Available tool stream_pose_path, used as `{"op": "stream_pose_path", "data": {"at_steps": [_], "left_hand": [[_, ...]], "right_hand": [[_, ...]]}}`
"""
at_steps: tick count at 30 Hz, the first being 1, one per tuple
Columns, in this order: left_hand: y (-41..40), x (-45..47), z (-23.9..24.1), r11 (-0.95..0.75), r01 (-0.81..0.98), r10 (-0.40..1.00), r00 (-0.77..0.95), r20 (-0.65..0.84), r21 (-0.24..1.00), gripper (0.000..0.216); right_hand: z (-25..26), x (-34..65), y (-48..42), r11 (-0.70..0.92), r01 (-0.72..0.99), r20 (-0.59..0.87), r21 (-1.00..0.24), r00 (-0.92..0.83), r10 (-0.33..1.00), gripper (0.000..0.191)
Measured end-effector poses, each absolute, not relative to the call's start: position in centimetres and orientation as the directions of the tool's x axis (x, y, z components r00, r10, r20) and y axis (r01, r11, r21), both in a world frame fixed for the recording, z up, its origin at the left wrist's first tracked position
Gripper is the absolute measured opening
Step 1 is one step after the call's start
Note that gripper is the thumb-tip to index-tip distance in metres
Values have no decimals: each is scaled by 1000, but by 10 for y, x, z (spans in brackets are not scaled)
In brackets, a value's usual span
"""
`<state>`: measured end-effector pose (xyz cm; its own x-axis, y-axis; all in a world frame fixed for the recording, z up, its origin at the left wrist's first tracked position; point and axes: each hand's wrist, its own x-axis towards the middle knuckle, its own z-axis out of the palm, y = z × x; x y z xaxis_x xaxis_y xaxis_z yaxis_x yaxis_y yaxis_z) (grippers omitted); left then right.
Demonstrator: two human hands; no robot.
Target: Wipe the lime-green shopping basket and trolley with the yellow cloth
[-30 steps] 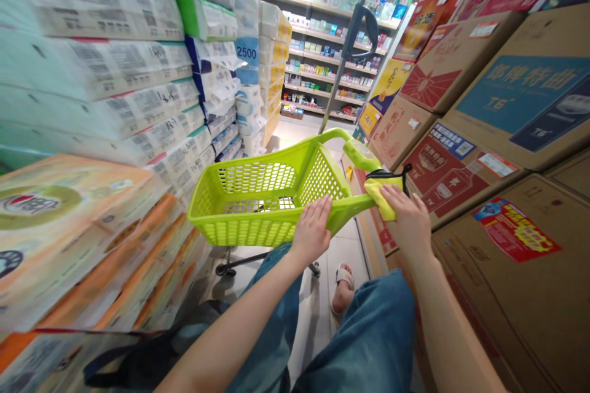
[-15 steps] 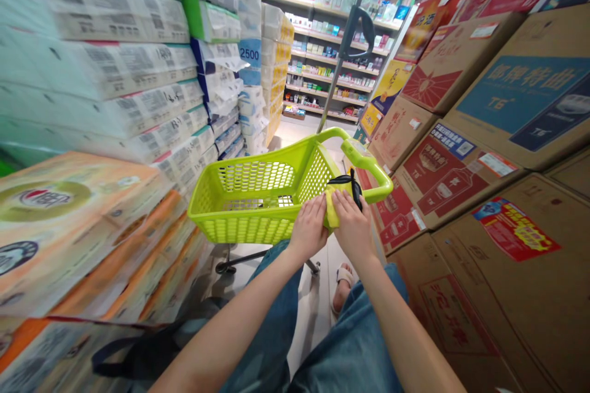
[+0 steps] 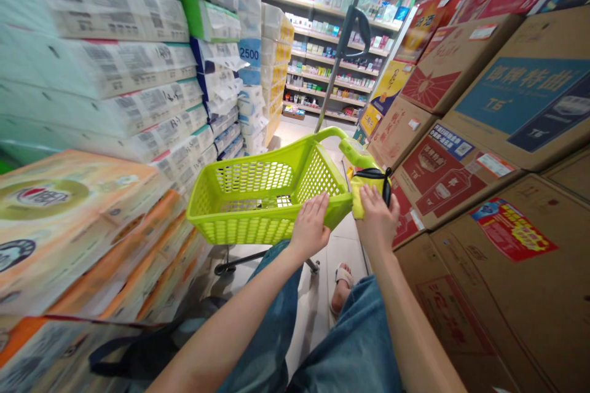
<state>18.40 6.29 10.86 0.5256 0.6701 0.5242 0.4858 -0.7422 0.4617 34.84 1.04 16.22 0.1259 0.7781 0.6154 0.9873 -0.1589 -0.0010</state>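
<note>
A lime-green plastic shopping cart (image 3: 258, 221) with perforated sides stands in front of my knees, its basket bare inside. My left hand (image 3: 311, 225) lies over the basket's near rim, fingers together and curled across the edge. In my right hand (image 3: 377, 215) is a yellow cloth (image 3: 357, 204) with black trim, pressed against the right part of the cart's handle (image 3: 353, 150). My right palm and part of the cloth's underside are hidden.
Stacked paper packs (image 3: 138, 67) and orange cartons (image 3: 69, 221) line the left. Brown and red cartons (image 3: 507, 221) wall the right side closely. A dark bag (image 3: 142, 350) lies low at left. A pole with a grey handle (image 3: 353, 34) rises behind the cart, before stocked shelves (image 3: 332, 64).
My right hand has moved right with the yellow cloth, away from my left hand, along the cart's handle end. My left hand stays on the rim. The cart has hardly moved.
</note>
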Motion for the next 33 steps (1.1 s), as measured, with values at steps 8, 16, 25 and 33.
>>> {"op": "stream_pose_path", "data": {"at_steps": [8, 16, 25, 33], "left_hand": [[66, 182, 106, -750, 487, 661, 541, 520, 447, 77], [65, 184, 108, -747, 494, 664, 537, 520, 445, 81], [66, 184, 104, -748, 492, 664, 545, 512, 446, 77], [66, 185, 108, -755, 479, 655, 554, 514, 447, 82]], "right_hand": [[156, 323, 3, 72, 996, 547, 44, -84, 833, 58], [183, 410, 11, -248, 968, 642, -44, 217, 735, 51], [149, 307, 12, 84, 996, 541, 28, -86, 837, 57], [183, 406, 15, -137, 990, 625, -36, 129, 770, 50]]}}
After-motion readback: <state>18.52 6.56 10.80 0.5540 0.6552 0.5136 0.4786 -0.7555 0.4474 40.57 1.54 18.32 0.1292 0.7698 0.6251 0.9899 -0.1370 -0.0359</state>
